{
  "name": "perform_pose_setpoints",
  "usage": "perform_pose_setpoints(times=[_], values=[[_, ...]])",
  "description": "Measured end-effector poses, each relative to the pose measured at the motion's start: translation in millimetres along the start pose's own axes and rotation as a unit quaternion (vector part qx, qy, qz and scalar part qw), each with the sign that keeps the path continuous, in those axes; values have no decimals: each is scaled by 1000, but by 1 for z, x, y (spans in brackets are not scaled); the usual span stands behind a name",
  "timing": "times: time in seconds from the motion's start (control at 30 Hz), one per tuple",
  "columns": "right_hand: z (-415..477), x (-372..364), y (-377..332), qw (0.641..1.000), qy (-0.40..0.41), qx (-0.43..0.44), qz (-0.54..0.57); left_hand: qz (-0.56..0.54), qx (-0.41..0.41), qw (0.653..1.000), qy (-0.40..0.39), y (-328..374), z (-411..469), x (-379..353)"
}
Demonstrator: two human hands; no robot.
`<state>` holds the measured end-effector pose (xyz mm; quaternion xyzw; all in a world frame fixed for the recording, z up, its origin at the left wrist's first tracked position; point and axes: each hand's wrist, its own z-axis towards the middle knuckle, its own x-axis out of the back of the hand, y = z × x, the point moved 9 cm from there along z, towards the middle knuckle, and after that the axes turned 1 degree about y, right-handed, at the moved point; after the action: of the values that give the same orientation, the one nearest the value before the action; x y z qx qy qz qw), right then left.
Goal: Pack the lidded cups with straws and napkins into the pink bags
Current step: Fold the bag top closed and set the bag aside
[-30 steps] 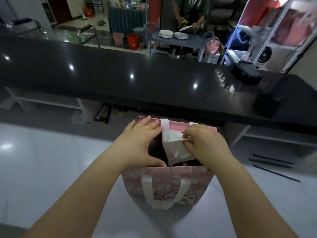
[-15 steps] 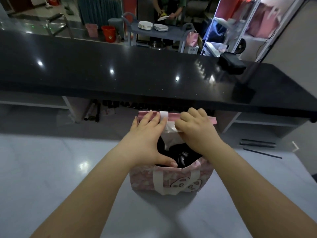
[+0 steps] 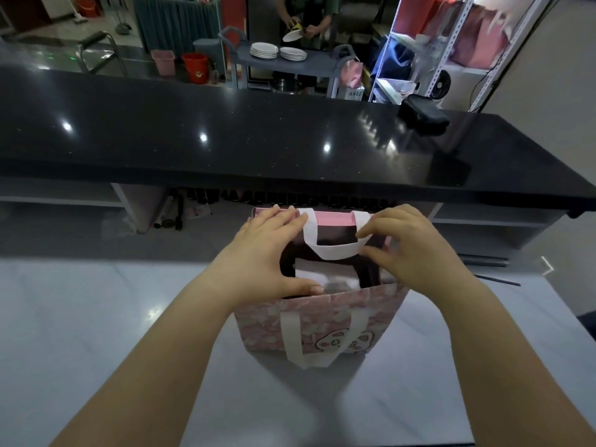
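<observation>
The pale glossy tabletop (image 3: 96,317) carries the pink cloud-patterned soft bag (image 3: 322,321), which stands upright. Its near white strap handle (image 3: 290,343) hangs slack down the front, below the left thumb.

The left hand (image 3: 258,253) spans the bag's open mouth. Its thumb lies along the near rim and its straight, spread fingers rest on the far rim, holding nothing. Just right of that thumb, down inside the bag, a folded white napkin (image 3: 311,275) shows among dark shapes. I cannot tell whether those are cup lids.

The far white strap handle (image 3: 332,251) droops across the mouth. The right hand (image 3: 416,250) hovers over the bag's right side with its fingers loosely curled. Forefinger and thumb tips sit on either side of this strap's corner, but I cannot tell whether they actually pinch it.

The bag looks light and floppy, with walls that would cave under a squeeze. It is probably best lifted by both straps drawn together and kept level, so anything standing inside does not tip.

Beyond the right fingers, thin black straws (image 3: 496,280) lie on the tabletop. Past all the fingertips runs a long black speckled counter (image 3: 225,140).
</observation>
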<state>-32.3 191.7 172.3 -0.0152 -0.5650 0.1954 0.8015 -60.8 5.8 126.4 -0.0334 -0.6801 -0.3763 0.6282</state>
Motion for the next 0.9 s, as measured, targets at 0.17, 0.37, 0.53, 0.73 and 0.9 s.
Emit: perform_pose_setpoints(times=[0.17,0.37,0.53,0.73,0.9], values=[[-24,8,26,993,34,-60,100,-95,-19,994,58,-8,-15,15],[-54,-3,66,944,72,-181,265,-162,29,977,135,-42,-38,20],[-76,-28,73,864,20,-215,454,-334,39,925,178,-61,-57,2],[-100,-61,61,812,-16,-195,550,-418,67,888,178,-80,-75,-34],[-104,-69,59,782,113,-235,567,-405,123,871,251,-81,-74,-37]])
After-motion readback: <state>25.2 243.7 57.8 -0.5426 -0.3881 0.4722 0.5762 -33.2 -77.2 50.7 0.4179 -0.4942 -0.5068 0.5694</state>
